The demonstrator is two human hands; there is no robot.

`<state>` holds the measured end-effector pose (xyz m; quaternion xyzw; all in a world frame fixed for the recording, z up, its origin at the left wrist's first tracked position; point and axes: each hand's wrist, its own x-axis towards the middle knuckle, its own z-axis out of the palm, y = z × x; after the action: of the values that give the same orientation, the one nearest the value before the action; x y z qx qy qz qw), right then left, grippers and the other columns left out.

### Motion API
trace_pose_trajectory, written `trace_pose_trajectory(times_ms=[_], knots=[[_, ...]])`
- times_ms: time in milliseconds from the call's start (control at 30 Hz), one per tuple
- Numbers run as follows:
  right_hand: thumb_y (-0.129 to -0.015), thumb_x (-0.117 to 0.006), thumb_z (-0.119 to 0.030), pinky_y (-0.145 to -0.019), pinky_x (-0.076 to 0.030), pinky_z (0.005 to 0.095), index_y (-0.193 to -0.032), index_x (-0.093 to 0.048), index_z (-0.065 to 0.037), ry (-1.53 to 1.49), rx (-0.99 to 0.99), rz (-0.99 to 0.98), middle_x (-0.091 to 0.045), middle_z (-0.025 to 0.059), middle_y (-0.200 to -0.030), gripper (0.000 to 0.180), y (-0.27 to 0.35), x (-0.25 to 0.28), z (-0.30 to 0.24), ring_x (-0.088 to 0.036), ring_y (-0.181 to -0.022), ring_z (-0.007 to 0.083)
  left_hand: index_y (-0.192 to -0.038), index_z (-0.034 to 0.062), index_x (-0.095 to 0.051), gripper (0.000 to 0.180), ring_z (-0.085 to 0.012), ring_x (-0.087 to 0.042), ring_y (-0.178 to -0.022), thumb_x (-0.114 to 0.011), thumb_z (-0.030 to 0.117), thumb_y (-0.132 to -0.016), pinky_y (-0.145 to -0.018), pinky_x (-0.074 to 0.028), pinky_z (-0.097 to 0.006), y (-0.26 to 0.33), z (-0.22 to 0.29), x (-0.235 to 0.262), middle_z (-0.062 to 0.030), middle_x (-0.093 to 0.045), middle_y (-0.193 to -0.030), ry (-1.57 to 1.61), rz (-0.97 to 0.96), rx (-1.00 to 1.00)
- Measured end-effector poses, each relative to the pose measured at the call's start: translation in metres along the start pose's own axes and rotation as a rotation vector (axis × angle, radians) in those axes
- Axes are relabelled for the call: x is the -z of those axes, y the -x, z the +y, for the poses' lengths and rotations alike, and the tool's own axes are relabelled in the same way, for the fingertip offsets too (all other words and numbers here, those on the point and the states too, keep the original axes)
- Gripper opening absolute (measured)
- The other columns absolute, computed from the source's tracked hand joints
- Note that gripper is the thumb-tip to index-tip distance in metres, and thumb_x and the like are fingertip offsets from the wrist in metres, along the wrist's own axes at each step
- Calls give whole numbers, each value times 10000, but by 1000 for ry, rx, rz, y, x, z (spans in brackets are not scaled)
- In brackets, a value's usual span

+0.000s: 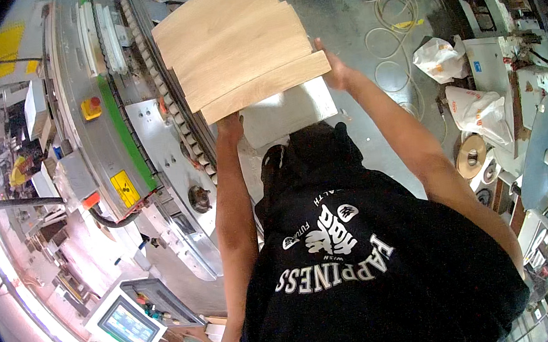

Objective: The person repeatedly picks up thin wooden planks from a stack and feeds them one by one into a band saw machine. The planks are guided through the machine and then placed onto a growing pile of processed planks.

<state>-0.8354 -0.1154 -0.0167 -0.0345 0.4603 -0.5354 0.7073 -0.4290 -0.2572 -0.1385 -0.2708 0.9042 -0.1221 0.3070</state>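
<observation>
The left hand [230,127] grips the near edge of a stack of light wooden panels [237,39] from below, fingers curled under; the right hand [333,71] clamps the stack's right corner. The panels are held out in front of the chest, fanned in uneven steps, above a white slab [294,110]. Squaring the edges and keeping both grips level would likely stop the top boards sliding. To the left runs a long grey machine [111,122] with a green stripe and a control screen [127,324]. The grey floor [349,4] at right carries coiled cable [393,26], white bags [441,58] and tape rolls [472,155].
</observation>
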Motion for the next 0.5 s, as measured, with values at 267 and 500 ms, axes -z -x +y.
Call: trace_pose_trajectory(times_ms=[267, 500], knots=[[-1064, -213, -792, -1287, -284, 452, -1684, -347, -86, 152, 7, 133, -436, 165, -1688, 949, -7, 9, 14, -374, -1571, 337, -1684, 144, -349, 633, -323, -213, -1637, -334, 472, -1143, -1319, -80, -619, 6, 4, 75, -58, -263, -1786, 91, -182, -42], [-1049, -227, -813, -1320, -135, 490, -1702, -320, -111, 158, -93, 171, -340, 171, -1739, 963, -7, 22, 25, -268, -1612, 321, -1659, 188, -412, 665, -367, -248, -1612, -440, 531, -1090, -1295, -122, -677, 7, 5, 47, -89, -288, -1769, -30, -107, -79]])
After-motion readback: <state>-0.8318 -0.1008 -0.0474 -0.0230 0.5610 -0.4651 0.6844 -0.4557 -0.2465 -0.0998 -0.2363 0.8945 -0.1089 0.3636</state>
